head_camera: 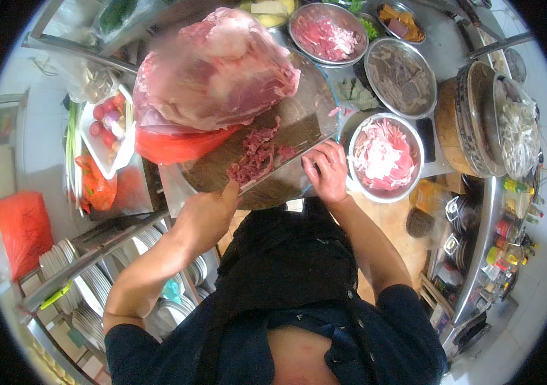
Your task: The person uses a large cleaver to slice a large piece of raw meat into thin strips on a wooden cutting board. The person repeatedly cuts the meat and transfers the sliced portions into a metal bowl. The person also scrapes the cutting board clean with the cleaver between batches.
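My left hand (211,211) grips the handle of a cleaver or broad kitchen knife. Its blade (285,167) is seen nearly edge-on and slants across the round chopping board (297,185). Beyond the blade lies a loose pile of chopped dark red meat (256,151). My right hand (327,171) has bent fingers at the blade's far end, by the board's right edge; whether they press on the steel is unclear. A large raw joint of meat (220,72) covers the back left of the board, a red plastic bag (182,144) under its near side.
Right of the board stand metal bowls of sliced meat (384,154), (328,33) and a bowl of greyish slices (401,79). A white tray (108,166) holds onions and tomato-like vegetables at left. Stacked plates (93,288) fill the lower-left shelf. A thick wooden block (451,120) stands right.
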### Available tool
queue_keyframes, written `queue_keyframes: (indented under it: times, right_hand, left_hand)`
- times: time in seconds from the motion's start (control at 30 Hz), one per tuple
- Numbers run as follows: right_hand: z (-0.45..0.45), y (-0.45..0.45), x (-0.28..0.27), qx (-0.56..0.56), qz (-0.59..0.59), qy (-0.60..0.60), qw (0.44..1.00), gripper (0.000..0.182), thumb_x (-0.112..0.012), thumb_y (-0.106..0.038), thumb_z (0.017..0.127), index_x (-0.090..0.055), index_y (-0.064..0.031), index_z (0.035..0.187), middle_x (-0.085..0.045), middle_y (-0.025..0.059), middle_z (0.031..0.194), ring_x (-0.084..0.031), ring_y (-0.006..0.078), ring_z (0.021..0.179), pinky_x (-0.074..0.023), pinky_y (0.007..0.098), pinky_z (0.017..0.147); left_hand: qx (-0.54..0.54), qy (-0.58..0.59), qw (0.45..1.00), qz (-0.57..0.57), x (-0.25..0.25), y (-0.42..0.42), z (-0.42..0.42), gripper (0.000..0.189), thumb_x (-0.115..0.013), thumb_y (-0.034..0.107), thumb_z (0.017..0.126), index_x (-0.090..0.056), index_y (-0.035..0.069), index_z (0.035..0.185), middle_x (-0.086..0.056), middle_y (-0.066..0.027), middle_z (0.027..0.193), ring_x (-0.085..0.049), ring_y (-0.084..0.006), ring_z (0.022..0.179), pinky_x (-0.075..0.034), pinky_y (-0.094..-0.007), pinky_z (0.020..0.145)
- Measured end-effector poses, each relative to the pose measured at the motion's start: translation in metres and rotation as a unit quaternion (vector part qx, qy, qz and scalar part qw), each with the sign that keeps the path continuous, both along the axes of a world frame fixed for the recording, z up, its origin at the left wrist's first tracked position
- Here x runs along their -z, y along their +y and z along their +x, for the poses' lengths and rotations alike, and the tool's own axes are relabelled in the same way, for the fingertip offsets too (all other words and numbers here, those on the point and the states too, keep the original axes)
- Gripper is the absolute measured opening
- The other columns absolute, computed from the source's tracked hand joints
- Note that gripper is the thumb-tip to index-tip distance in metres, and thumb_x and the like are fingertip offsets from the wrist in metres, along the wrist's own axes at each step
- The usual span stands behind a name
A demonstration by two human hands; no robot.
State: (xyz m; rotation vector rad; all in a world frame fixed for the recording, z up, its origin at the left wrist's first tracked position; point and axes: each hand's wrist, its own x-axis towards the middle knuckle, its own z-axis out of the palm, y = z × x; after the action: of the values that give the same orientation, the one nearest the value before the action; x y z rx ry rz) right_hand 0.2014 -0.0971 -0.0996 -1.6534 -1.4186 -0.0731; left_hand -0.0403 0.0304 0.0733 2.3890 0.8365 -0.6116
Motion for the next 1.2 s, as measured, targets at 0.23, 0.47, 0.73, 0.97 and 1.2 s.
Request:
queue_keyframes:
  times: [0.23,0.47,0.73,0.97,1.2]
  right_hand:
    - [-0.001,0.000,-0.004,-0.017,-0.005,0.000,1.000,0.024,-0.080,-0.003,0.078,-0.069,-0.0055,0.100,-0.065,0.0108,0.108,-0.062,0.0355,0.105,-0.0527,0.0451,0.091]
    - [-0.001,-0.001,-0.008,0.016,-0.005,-0.005,1.000,0.026,-0.082,-0.005,0.080,-0.068,-0.0049,0.102,-0.064,0.0117,0.110,-0.062,0.0361,0.106,-0.0523,0.0458,0.091]
    - [-0.008,-0.002,-0.006,-0.010,-0.021,-0.006,1.000,0.024,-0.081,-0.006,0.083,-0.070,-0.0049,0.105,-0.066,0.0133,0.112,-0.064,0.0360,0.105,-0.0538,0.0451,0.091]
    - [-0.009,-0.004,-0.004,-0.055,-0.030,0.006,0.998,0.022,-0.081,-0.004,0.082,-0.071,-0.0050,0.101,-0.069,0.0124,0.109,-0.064,0.0349,0.105,-0.0531,0.0439,0.092]
    - [-0.010,-0.006,-0.004,-0.042,-0.040,0.004,0.998,0.024,-0.080,-0.004,0.080,-0.071,-0.0054,0.103,-0.069,0.0116,0.111,-0.065,0.0350,0.107,-0.0533,0.0449,0.094]
  left_hand:
    - [0.028,-0.142,0.987,0.069,0.075,-0.009,0.083,0.024,-0.058,0.010,0.093,-0.053,-0.002,0.114,-0.069,-0.0266,0.072,-0.072,-0.0445,0.067,-0.058,-0.0534,0.058]
    - [0.000,-0.161,0.985,0.061,0.075,-0.007,0.094,0.022,-0.059,0.014,0.097,-0.054,0.000,0.112,-0.071,-0.0262,0.077,-0.073,-0.0450,0.073,-0.058,-0.0552,0.064]
    - [-0.032,-0.144,0.988,0.051,0.076,-0.010,0.070,0.031,-0.053,0.033,0.108,-0.050,0.003,0.110,-0.069,-0.0274,0.078,-0.070,-0.0502,0.075,-0.054,-0.0620,0.065]
    - [-0.041,-0.177,0.983,0.040,0.079,-0.015,0.074,0.027,-0.054,0.029,0.107,-0.050,0.002,0.110,-0.069,-0.0272,0.076,-0.070,-0.0501,0.074,-0.054,-0.0616,0.065]
    - [-0.046,-0.200,0.979,0.017,0.088,-0.003,0.097,0.025,-0.058,0.027,0.104,-0.052,0.002,0.108,-0.068,-0.0299,0.078,-0.069,-0.0511,0.078,-0.054,-0.0617,0.068]
